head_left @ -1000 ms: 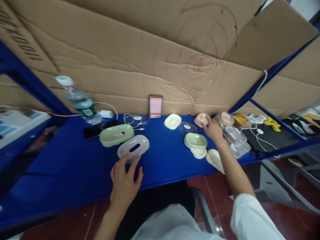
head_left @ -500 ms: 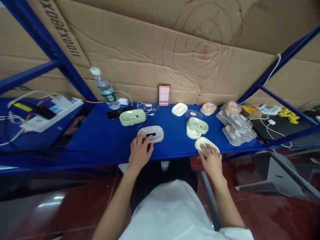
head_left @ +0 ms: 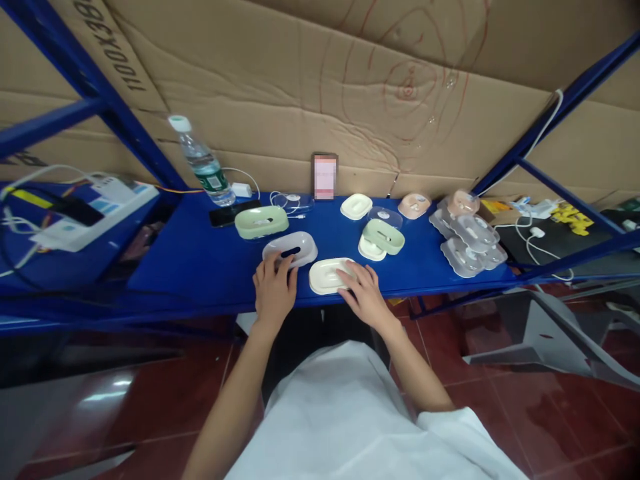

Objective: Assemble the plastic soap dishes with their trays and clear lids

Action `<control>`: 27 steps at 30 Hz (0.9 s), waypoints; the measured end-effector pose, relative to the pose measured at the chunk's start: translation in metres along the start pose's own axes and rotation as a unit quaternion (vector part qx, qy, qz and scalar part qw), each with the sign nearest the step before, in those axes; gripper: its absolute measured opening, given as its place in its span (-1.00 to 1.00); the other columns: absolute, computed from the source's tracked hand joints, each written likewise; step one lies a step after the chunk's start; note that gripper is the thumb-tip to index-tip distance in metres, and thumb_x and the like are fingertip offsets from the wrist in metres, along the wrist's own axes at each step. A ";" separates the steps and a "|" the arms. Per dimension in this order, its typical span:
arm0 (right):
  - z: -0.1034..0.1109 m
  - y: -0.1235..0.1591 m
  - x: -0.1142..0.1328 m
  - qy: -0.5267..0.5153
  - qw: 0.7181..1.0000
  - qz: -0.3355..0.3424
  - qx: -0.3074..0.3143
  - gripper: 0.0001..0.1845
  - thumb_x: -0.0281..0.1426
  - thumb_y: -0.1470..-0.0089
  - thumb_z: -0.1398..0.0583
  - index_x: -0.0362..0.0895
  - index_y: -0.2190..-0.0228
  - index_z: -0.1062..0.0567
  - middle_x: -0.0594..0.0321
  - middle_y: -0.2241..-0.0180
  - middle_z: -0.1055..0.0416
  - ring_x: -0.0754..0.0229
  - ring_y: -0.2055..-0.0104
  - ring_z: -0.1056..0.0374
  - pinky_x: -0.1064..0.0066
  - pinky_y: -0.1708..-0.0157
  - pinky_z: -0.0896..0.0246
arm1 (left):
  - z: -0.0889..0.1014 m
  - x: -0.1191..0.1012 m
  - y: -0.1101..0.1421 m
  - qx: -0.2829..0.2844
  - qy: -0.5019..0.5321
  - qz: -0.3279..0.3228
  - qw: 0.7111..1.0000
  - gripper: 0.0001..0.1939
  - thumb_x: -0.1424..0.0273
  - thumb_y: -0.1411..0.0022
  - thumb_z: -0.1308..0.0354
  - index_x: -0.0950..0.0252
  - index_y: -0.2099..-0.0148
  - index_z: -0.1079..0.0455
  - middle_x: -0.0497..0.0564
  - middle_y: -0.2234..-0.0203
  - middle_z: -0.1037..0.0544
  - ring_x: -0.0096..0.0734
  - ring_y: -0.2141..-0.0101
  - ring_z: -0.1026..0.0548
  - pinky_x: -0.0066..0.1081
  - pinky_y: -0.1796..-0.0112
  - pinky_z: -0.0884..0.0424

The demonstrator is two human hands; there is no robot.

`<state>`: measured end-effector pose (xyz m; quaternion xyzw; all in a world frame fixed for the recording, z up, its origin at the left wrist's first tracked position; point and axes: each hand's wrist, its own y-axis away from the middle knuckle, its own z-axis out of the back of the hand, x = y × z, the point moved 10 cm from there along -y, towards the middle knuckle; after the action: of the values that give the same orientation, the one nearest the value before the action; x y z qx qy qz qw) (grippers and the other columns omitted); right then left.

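My left hand grips the near left edge of a pale lavender oval soap dish with a dark slot in its floor. My right hand has its fingers on the right end of a cream oval soap dish part at the table's front edge. The two pieces lie side by side, the cream one slightly nearer to me. Behind the lavender dish is a green soap dish. To the right, another green dish rests tilted on a cream part.
A water bottle, a black phone and a white cable stand at the back left of the blue table. A lit screen leans on the cardboard. Clear packages are piled at right, near a peach part.
My right hand has moved left along the table's front with the cream soap dish part, bringing it beside the lavender dish. My left hand stays at the lavender dish.
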<state>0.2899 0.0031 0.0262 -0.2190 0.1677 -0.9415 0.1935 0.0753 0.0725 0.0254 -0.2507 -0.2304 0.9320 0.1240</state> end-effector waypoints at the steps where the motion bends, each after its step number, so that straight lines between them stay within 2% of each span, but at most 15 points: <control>1: -0.002 0.000 -0.003 -0.015 1.000 -0.009 -0.001 -0.44 -0.26 -0.50 -0.08 0.12 -0.44 -0.25 0.04 -0.43 -0.24 -0.06 -0.51 -0.13 -0.19 -0.48 -0.03 | 0.002 0.001 0.000 -0.006 0.004 0.007 1.000 -0.55 0.19 -0.55 0.01 0.26 -0.28 -0.50 0.31 -0.31 -0.44 0.25 -0.23 -0.37 0.10 -0.11 -0.36; 3: -0.004 0.001 -0.009 -0.058 0.998 -0.027 -0.004 -0.39 -0.25 -0.50 -0.07 0.13 -0.48 -0.15 0.03 -0.46 -0.17 -0.06 -0.52 -0.11 -0.12 -0.45 -0.14 | 0.008 -0.004 -0.001 -0.024 0.028 0.000 0.999 -0.55 0.19 -0.56 0.02 0.28 -0.28 -0.49 0.32 -0.26 -0.47 0.18 -0.20 -0.40 0.06 -0.12 -0.35; 6: 0.001 0.000 -0.020 -0.116 0.990 -0.060 -0.057 -0.16 -0.15 -0.44 -0.17 0.11 -0.54 0.10 0.00 -0.57 0.18 -0.12 -0.56 -0.01 -0.06 -0.41 -0.26 | 0.024 -0.029 0.000 -0.065 0.061 -0.057 0.994 -0.58 0.22 -0.58 0.02 0.25 -0.28 -0.49 0.23 -0.19 -0.57 0.02 -0.12 -0.45 -0.06 -0.13 -0.33; 8: 0.007 0.001 -0.026 -0.135 0.983 -0.068 -0.105 -0.07 -0.12 -0.42 -0.19 0.14 -0.54 0.21 -0.02 -0.58 0.33 -0.13 -0.49 -0.15 -0.06 -0.34 -0.37 | 0.029 -0.054 0.001 -0.067 0.054 -0.115 0.990 -0.60 0.27 -0.57 -0.01 0.21 -0.29 -0.49 0.18 -0.15 -0.62 -0.04 -0.08 -0.48 -0.12 -0.11 -0.32; 9: 0.012 0.004 -0.030 -0.136 0.979 -0.072 -0.131 -0.11 -0.14 -0.45 -0.14 0.16 -0.54 0.25 -0.02 -0.58 0.34 -0.10 -0.44 -0.24 -0.06 -0.29 -0.42 | 0.027 -0.067 0.002 -0.050 0.043 -0.142 0.988 -0.60 0.28 -0.57 -0.02 0.20 -0.30 -0.48 0.16 -0.15 -0.62 -0.04 -0.07 -0.48 -0.13 -0.09 -0.32; 10: 0.016 0.007 -0.034 -0.132 0.976 -0.078 -0.155 -0.17 -0.18 -0.48 -0.07 0.18 -0.54 0.26 -0.01 -0.58 0.32 -0.07 -0.40 -0.29 -0.06 -0.26 -0.46 | 0.022 -0.078 0.003 -0.023 0.034 -0.165 0.985 -0.60 0.29 -0.57 -0.02 0.19 -0.31 -0.48 0.16 -0.15 -0.63 -0.04 -0.07 -0.49 -0.13 -0.07 -0.32; 12: 0.024 0.016 -0.041 -0.110 0.973 -0.097 -0.180 -0.26 -0.27 -0.51 0.03 0.19 -0.54 0.22 0.03 -0.57 0.23 -0.08 -0.42 -0.27 -0.09 -0.26 -0.44 | 0.007 -0.090 0.006 0.047 0.025 -0.195 0.979 -0.60 0.31 -0.57 0.00 0.17 -0.30 -0.49 0.16 -0.15 -0.63 -0.03 -0.08 -0.50 -0.10 -0.08 -0.33; 13: 0.025 0.020 -0.042 -0.095 0.975 -0.101 -0.175 -0.28 -0.28 -0.51 0.03 0.19 -0.54 0.16 0.05 -0.56 0.17 -0.10 -0.46 -0.20 -0.12 -0.30 -0.38 | -0.001 -0.091 0.007 0.080 0.026 -0.201 0.976 -0.61 0.31 -0.58 0.01 0.16 -0.29 -0.50 0.15 -0.14 -0.63 -0.03 -0.09 -0.51 -0.08 -0.10 -0.32; 15: 0.021 0.021 -0.038 -0.063 0.986 -0.086 -0.128 -0.32 -0.25 -0.49 -0.05 0.17 -0.51 -0.03 0.10 -0.56 0.10 -0.14 -0.53 -0.06 -0.16 -0.40 -0.23 | -0.014 -0.086 0.010 0.125 0.035 -0.202 0.971 -0.62 0.30 -0.58 0.02 0.11 -0.27 -0.52 0.13 -0.13 -0.63 -0.01 -0.12 -0.50 0.00 -0.17 -0.29; 18: 0.008 0.015 -0.023 -0.021 0.997 -0.055 -0.052 -0.41 -0.19 -0.44 -0.17 0.14 -0.42 -0.28 0.16 -0.53 -0.04 -0.14 -0.55 -0.01 -0.15 -0.46 -0.10 | -0.019 -0.069 0.013 0.131 0.055 -0.201 0.969 -0.63 0.27 -0.56 -0.03 0.07 -0.27 -0.51 0.12 -0.22 -0.57 0.01 -0.22 -0.46 0.08 -0.28 -0.24; 23: -0.006 0.003 0.000 -0.041 0.998 -0.032 -0.026 -0.58 -0.32 -0.45 -0.11 0.13 -0.25 -0.50 0.19 -0.30 -0.45 -0.02 -0.44 -0.25 -0.07 -0.42 -0.17 | -0.020 -0.047 0.018 0.137 0.071 -0.229 0.961 -0.59 0.18 -0.54 -0.08 0.09 -0.32 -0.46 0.15 -0.36 -0.44 0.03 -0.28 -0.44 0.02 -0.25 -0.35; 25: -0.001 0.000 0.004 -0.067 0.997 -0.014 -0.031 -0.61 -0.32 -0.45 -0.12 0.18 -0.19 -0.54 0.29 -0.23 -0.52 0.02 -0.39 -0.33 0.01 -0.39 -0.23 | -0.021 -0.041 0.020 0.142 0.065 -0.232 0.960 -0.57 0.16 -0.55 -0.07 0.05 -0.35 -0.44 0.12 -0.33 -0.48 0.02 -0.26 -0.47 -0.01 -0.21 -0.40; 27: 0.020 -0.008 -0.011 -0.085 0.995 -0.013 -0.059 -0.67 -0.28 -0.45 -0.13 0.19 -0.10 -0.60 0.37 -0.19 -0.55 0.06 -0.33 -0.39 0.07 -0.35 -0.30 | -0.022 -0.037 0.022 0.141 0.058 -0.226 0.962 -0.57 0.17 -0.55 -0.07 0.03 -0.37 -0.42 0.09 -0.31 -0.51 0.02 -0.26 -0.47 -0.02 -0.19 -0.42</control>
<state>0.3062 0.0097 0.0425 -0.3116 0.2030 -0.9104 0.1813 0.1155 0.0488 0.0128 -0.2255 -0.1394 0.8868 0.3787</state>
